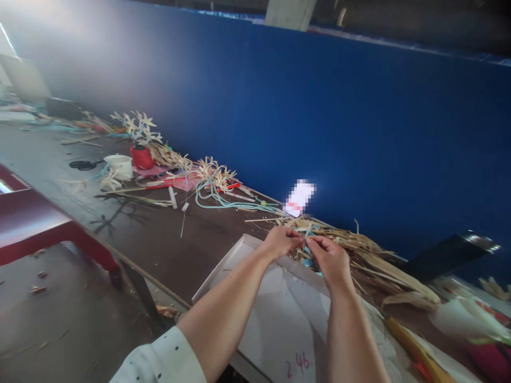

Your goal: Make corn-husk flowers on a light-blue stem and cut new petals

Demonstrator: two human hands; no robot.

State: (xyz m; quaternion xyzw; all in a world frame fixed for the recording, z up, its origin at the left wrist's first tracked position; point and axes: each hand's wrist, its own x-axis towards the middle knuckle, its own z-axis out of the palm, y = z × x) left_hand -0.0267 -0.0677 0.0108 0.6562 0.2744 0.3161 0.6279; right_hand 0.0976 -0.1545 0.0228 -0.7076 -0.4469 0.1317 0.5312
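Pale strip (307, 230) between both hands (282, 242) (332, 260); box (275, 314) reads "2.46."

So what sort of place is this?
Probably a craft workshop: along the worktable lie dried plant strips, pale flower-like pieces and what looks like a red thread spool.

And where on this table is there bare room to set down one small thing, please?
The brown tabletop looks mostly bare between the white tray, the tabletop's near edge and the white stick. It is crowded along the blue wall: red spool, pale flowers, light-blue cords, then dried husks beside the right hand.
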